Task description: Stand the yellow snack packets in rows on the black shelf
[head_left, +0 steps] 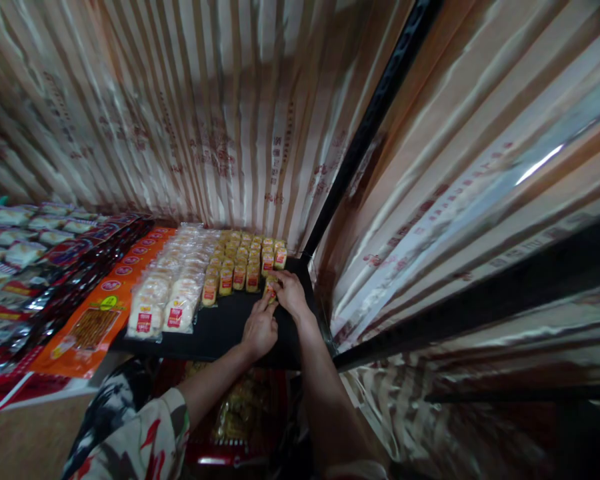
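Note:
Both of my hands meet at one small yellow snack packet [271, 288] with a red label, near the right end of a black shelf [230, 327]. My left hand [261, 327] reaches in from below, its fingers closed on the packet's lower part. From the right, my right hand [291, 293] pinches the same packet with thumb and fingers. Just behind it, similar yellow packets [239, 277] stand in several rows running back to the wall. Left of these lie two rows of clear bags of white round crackers [179, 310] with red labels.
An orange snack bag [93, 327] and dark red glossy packs [75, 273] lie to the left. Striped printed sheeting [220, 120] hangs behind and at right. A black upright post [365, 127] stands at the shelf's corner. Below the shelf is a bag of yellow packets [240, 410].

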The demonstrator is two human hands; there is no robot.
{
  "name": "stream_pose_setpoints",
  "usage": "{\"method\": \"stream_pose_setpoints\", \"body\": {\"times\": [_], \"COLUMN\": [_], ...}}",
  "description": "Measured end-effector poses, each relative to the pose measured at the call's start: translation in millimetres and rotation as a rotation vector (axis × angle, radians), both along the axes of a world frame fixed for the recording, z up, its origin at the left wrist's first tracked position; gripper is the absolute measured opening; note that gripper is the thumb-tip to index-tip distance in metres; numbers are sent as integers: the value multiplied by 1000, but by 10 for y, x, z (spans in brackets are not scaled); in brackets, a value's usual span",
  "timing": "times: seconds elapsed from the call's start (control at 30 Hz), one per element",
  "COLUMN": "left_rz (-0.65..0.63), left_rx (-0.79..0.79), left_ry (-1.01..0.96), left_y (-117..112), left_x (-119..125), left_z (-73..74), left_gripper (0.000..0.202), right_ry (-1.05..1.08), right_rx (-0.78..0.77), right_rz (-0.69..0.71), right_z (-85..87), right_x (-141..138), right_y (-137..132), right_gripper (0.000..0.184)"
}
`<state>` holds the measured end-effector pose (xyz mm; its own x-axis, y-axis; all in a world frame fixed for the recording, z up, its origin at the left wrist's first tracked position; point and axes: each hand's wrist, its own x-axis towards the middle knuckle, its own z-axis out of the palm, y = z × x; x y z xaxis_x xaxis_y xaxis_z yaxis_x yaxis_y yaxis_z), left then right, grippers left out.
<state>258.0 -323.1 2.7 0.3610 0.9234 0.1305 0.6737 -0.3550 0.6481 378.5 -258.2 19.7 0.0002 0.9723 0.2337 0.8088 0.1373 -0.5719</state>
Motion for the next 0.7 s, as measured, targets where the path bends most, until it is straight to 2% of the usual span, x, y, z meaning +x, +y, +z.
{"method": "stream_pose_setpoints", "body": {"times": [0.33,0.43,0.53,0.63,0.7], "left_rz": [77,97,121,124,108], "left_rx": [-4,7,4,3,11], "left_ry": [-2,-41,-56,-27,-17], "left_y": [271,297,305,302,298], "left_x": [101,116,123,122,117], "left_z": [-17,-47,-63,-81,-101], "left_gripper": [53,55,55,55,54], "right_ry": [149,251,367,351,315], "right_rx": [68,111,154,138,73], "right_rz": [-36,-72,-178,-309,-325], "right_z": [-124,-188,-285,-389,-439], "right_x": [-45,-87,-130,-153,-157], "right_y": [339,321,241,152,115], "right_gripper": [31,39,48,46,39]}}
